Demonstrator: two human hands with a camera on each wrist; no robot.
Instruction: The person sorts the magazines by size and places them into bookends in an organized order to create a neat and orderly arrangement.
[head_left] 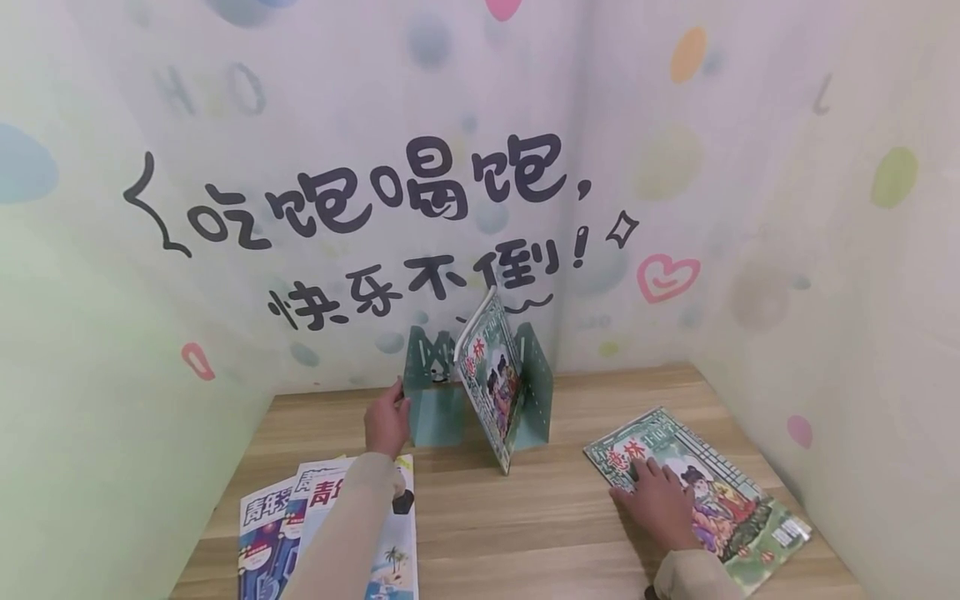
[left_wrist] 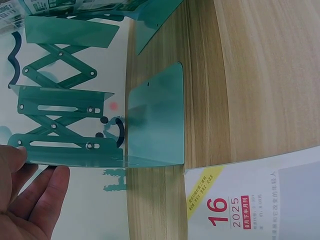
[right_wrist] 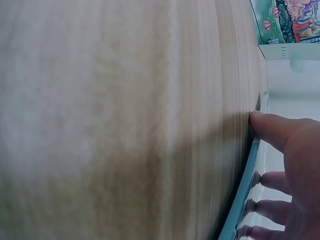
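Note:
A green metal expanding book stand [head_left: 435,417] with crossed scissor links stands near the back wall. My left hand [head_left: 386,427] pinches its left end panel; in the left wrist view the thumb lies on one side and the fingers [left_wrist: 50,200] on the other. One illustrated magazine [head_left: 491,383] stands tilted in the stand, towards its right side. A magazine with a matching cover [head_left: 742,508] lies flat on the right. On its cover rests my right hand [head_left: 660,504], fingers extended; the right wrist view shows the thumb [right_wrist: 275,129] at the magazine's edge.
At the front left, magazines [head_left: 393,533] lie overlapping on the wooden table [head_left: 517,533], partly covered by my left forearm. Printed walls close in the table at the back [head_left: 360,350], left and right.

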